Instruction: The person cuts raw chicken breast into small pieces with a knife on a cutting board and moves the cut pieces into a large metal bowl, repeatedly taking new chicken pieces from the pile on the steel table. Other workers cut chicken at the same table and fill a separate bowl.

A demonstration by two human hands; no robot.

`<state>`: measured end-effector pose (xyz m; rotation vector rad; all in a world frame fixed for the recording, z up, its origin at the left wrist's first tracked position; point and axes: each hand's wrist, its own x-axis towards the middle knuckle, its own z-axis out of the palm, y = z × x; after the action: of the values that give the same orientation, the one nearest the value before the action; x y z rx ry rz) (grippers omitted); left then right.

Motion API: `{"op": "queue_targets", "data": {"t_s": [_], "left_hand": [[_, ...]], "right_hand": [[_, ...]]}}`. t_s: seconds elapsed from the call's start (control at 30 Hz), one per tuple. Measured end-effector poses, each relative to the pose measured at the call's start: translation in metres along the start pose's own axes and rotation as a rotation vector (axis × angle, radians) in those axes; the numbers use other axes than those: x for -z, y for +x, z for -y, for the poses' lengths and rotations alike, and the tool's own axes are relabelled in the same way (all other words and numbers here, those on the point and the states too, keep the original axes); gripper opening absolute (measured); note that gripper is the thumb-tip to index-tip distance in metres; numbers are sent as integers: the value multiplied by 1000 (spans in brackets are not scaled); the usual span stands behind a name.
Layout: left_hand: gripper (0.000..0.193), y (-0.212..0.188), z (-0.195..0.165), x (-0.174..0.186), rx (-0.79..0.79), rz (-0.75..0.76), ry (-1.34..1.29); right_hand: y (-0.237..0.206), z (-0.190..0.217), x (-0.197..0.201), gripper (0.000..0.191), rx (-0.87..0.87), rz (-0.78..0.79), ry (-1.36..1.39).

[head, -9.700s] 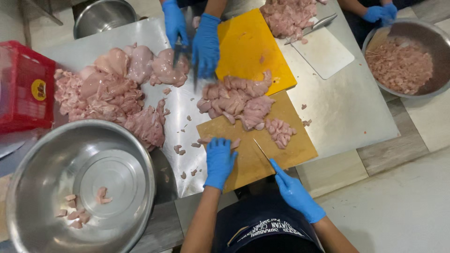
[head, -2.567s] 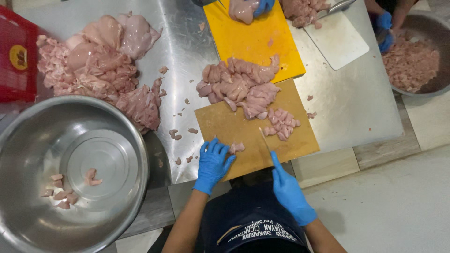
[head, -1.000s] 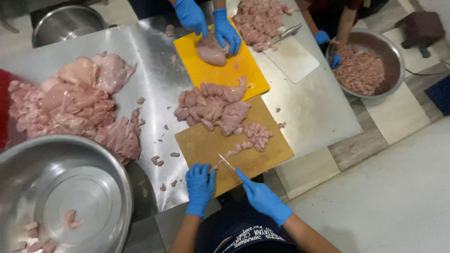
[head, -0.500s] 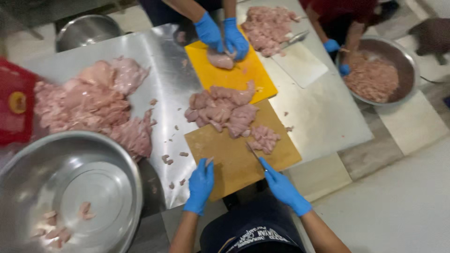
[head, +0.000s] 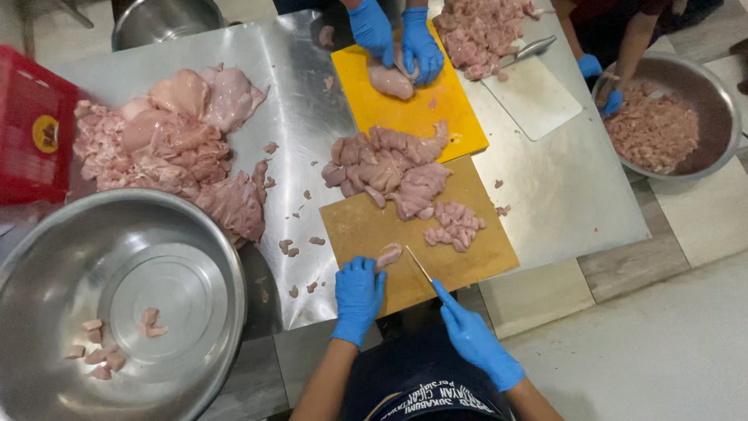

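Observation:
Both my hands wear blue gloves over a brown cutting board (head: 366, 226). My left hand (head: 357, 296) rests flat at the board's near edge, its fingertips against a small piece of raw chicken (head: 388, 254). My right hand (head: 469, 335) grips a knife (head: 421, 267) whose blade points at that piece. A heap of raw chicken strips (head: 386, 168) lies across the far end of the board, with small cut cubes (head: 453, 224) beside it.
A large steel bowl (head: 117, 304) with a few chicken bits sits at the near left. Whole chicken breasts (head: 167, 144) are piled on the steel table. Another person's gloved hands (head: 393, 35) cut chicken on a yellow board (head: 413, 101). Far right, a second bowl (head: 666, 117) holds diced meat.
My view has drifted slightly. My left hand now touches a chicken piece at the board's near edge, and the knife blade has swung down toward it.

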<state>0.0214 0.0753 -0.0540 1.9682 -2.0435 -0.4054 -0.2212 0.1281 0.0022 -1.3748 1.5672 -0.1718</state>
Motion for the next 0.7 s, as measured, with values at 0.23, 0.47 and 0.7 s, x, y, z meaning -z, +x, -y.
{"op": "queue_targets", "data": {"t_s": [0.23, 0.47, 0.7], "left_hand": [[33, 3, 8, -4, -17, -102, -45], [18, 13, 1, -21, -41, -171, -191], [11, 16, 13, -38, -108, -299, -371]], "right_hand": [[12, 17, -19, 58, 463, -95, 45], [19, 21, -32, 59, 199, -24, 2], [33, 19, -45, 61, 270, -56, 0]]}}
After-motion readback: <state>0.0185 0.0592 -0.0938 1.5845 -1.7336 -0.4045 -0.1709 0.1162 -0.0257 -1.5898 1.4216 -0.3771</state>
